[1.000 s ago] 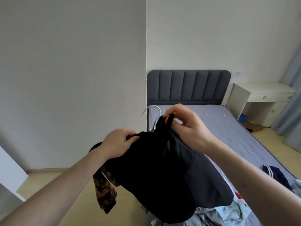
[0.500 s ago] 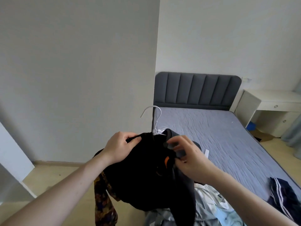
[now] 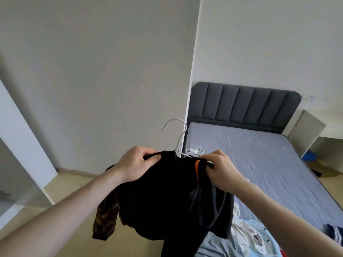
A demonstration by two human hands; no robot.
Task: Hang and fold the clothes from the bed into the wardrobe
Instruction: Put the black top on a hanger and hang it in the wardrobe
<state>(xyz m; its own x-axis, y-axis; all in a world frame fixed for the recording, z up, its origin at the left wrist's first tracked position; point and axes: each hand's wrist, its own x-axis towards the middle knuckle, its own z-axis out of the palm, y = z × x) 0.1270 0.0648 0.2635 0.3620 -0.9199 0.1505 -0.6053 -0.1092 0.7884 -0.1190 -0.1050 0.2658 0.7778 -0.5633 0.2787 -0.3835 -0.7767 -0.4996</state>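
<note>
Two hands: both were raised at chest height, each gripping the top edge of one black garment (image 3: 163,197).
Left hand (image 3: 136,165): fingers were curled over the garment's left shoulder, thumb pressed on the cloth.
Right hand (image 3: 220,168): fingers pinched the right shoulder beside an orange trim (image 3: 197,169).
White hanger (image 3: 178,138): its hook rose upright between the hands; the lower frame lay hidden inside the garment.
Patterned cloth (image 3: 105,217): a brown-and-orange piece hung below the left forearm, behind the black garment.
Bed (image 3: 259,160): it stood to the right, with grey sheet and dark padded headboard (image 3: 243,104).
Remaining clothes (image 3: 246,238): pale blue and white pieces lay at the near end of the bed.
White desk (image 3: 315,130): it stood beside the bed, at the far right.
</note>
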